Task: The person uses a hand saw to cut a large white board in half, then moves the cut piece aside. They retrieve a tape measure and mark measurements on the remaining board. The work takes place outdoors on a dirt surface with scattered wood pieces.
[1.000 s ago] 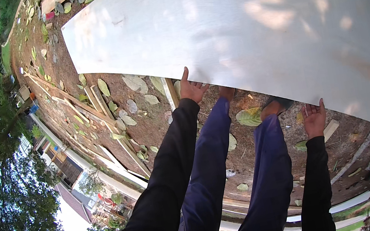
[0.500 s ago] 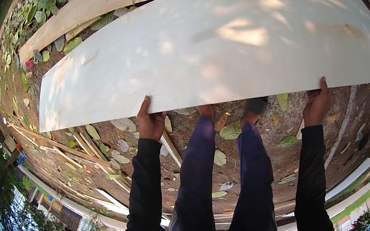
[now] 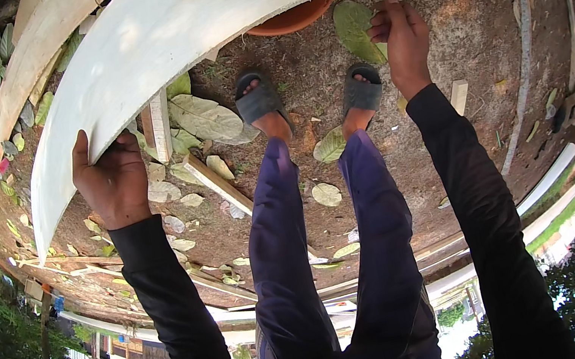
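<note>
A large, pale, thin plywood sheet (image 3: 210, 4) stretches across the far side, its near edge curving in the view. My left hand (image 3: 114, 175) grips that edge near the sheet's left end, thumb on the top face and fingers reaching underneath. Off the sheet, my right hand (image 3: 406, 47) hangs above the ground with nothing in it, its fingers loosely bent and apart. Close to its fingertips lies a broad green leaf (image 3: 355, 28). The rim of an orange-brown pot (image 3: 297, 18) shows from under the sheet, which hides the rest of it.
My sandalled feet (image 3: 262, 103) stand on bare soil. Long timber planks (image 3: 27, 75) lie beyond the sheet at the far left. Short wooden offcuts (image 3: 219, 184) and dry leaves (image 3: 211, 116) are scattered around. A pale strip (image 3: 521, 84) lies on the ground at the right.
My right hand has let go of the sheet. The sheet has shifted away and tilted, uncovering my feet, the pot and more ground. My left hand has moved left and still grips the edge.
</note>
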Motion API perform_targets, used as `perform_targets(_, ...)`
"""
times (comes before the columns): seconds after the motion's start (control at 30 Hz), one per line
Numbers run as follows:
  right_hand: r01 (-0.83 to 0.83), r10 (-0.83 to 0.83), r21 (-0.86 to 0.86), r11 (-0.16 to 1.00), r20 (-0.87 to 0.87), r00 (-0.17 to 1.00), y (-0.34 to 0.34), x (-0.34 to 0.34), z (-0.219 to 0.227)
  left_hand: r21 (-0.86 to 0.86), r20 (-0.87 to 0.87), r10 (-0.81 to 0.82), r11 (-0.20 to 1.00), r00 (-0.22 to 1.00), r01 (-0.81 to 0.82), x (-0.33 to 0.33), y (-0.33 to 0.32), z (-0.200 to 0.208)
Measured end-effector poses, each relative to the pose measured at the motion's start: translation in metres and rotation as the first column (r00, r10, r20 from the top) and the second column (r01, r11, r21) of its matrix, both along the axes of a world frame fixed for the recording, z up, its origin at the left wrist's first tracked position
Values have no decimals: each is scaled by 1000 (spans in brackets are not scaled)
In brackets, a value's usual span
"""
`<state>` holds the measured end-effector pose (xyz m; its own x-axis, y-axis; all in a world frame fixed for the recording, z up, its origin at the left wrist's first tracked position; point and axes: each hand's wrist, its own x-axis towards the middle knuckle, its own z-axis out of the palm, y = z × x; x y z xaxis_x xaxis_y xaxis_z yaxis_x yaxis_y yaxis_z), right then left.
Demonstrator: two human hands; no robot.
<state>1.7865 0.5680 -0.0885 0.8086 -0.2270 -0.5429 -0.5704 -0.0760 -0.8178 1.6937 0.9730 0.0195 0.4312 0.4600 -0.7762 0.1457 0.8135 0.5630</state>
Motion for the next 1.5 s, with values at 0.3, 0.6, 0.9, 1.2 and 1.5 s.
perform_targets(0.3,-597,687,-446,667,57,724,57,-5,-95,-61,229,-64,995,971,80,-7,12,5)
perform_targets(0.6,-939,783,-340,46,-572,245,109,82,-134,-66,298,-61,994,953,84,12,22,28)
perform_targets(0.9,-710,903,-703,-36,-328,279,105,79,-213,26,322,-148,989,935,148,26,20,29)
perform_targets(1.2,-690,835,-720,76,-332,439,103,62,-230,9,329,-69,998,942,70,30,18,32)
perform_targets(1.5,-641,785,-742,196,-273,556,86,43,-240,-86,492,-73,988,867,132,28,21,25)
